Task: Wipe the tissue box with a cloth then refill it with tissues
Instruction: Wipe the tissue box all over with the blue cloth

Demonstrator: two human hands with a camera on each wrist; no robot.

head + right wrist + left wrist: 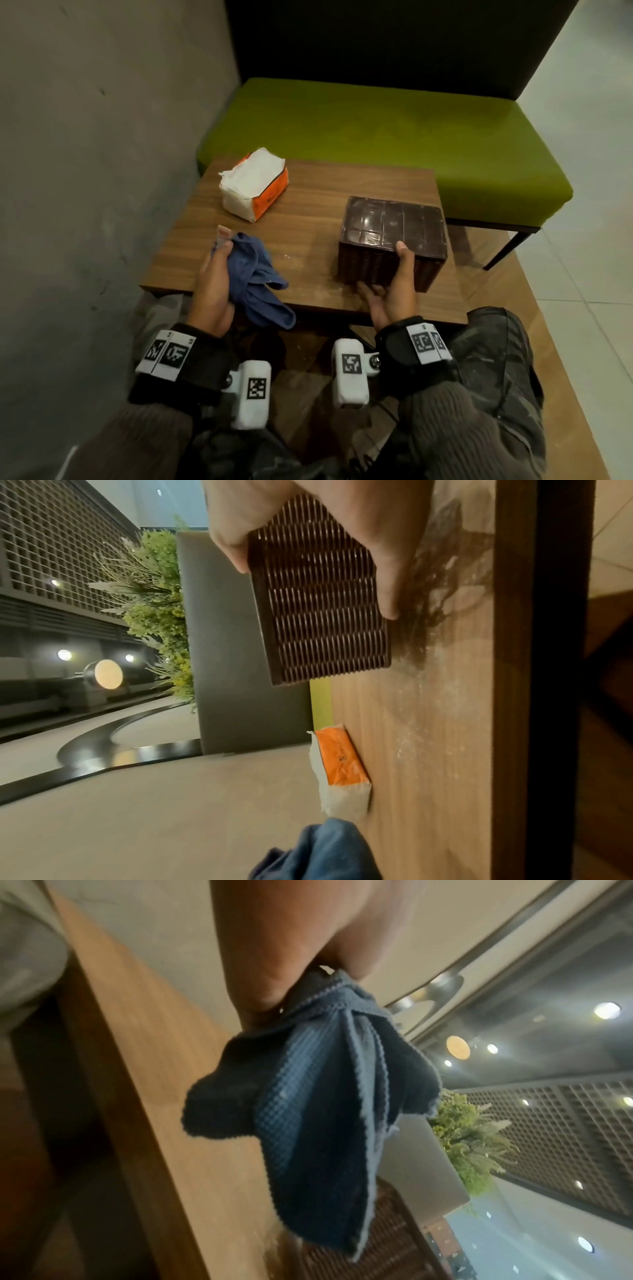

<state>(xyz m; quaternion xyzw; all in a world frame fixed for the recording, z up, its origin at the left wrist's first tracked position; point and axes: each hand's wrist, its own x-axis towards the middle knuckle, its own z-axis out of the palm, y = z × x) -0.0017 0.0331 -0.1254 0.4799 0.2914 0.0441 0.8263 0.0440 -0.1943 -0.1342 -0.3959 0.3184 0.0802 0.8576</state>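
- Nearest to the camera, the left hand (214,274) is gripping the blue cloth (258,274), bunched, with one loose end hanging over the near edge of the wooden table (308,212); the right hand (394,284) is holding the brown tissue box (394,236), thumb on its top edge and fingers along its near ribbed side.
- For wiping well, I think the right hand should be keeping the box steady while the cloth is passing over the glossy top first, then along the ribs, where dust is probably sitting.
- Farther back on the left, the orange tissue pack (253,185) is lying already open, well apart from the box.
- Behind the table the green bench (394,126) is standing; nothing is blocking the way between cloth and box; pale specks are lying on the wood.
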